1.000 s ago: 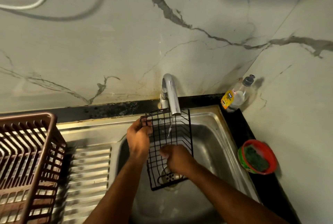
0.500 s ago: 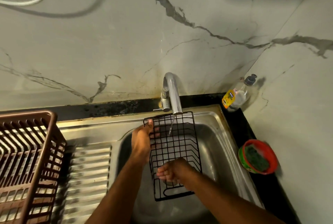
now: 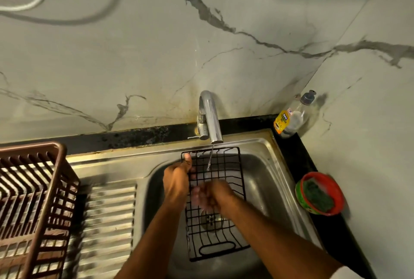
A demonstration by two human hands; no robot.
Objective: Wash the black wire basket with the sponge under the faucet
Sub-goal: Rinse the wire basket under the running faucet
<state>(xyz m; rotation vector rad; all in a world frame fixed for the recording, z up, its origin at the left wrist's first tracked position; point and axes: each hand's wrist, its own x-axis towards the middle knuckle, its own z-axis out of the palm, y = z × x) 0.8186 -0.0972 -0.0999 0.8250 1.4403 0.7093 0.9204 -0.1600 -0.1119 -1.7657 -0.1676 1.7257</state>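
Note:
The black wire basket (image 3: 215, 232) stands tilted in the steel sink (image 3: 270, 180), its top edge under the faucet (image 3: 210, 117). A thin stream of water (image 3: 210, 158) falls on its upper mesh. My left hand (image 3: 177, 180) grips the basket's upper left edge, thumb over the rim. My right hand (image 3: 210, 195) lies on the middle of the mesh, blurred, fingers spread toward the left, with no sponge visible in it. A green sponge (image 3: 315, 195) sits in a red bowl (image 3: 337, 189) on the counter to the right.
A brown plastic dish rack (image 3: 33, 200) stands at the left on the ribbed drainboard (image 3: 109, 222). A dish soap bottle (image 3: 291, 117) sits in the back right corner. Marble walls close in behind and to the right.
My right hand slid up the mesh from the lower part to the middle. The basket shifted slightly, and my left hand kept its hold.

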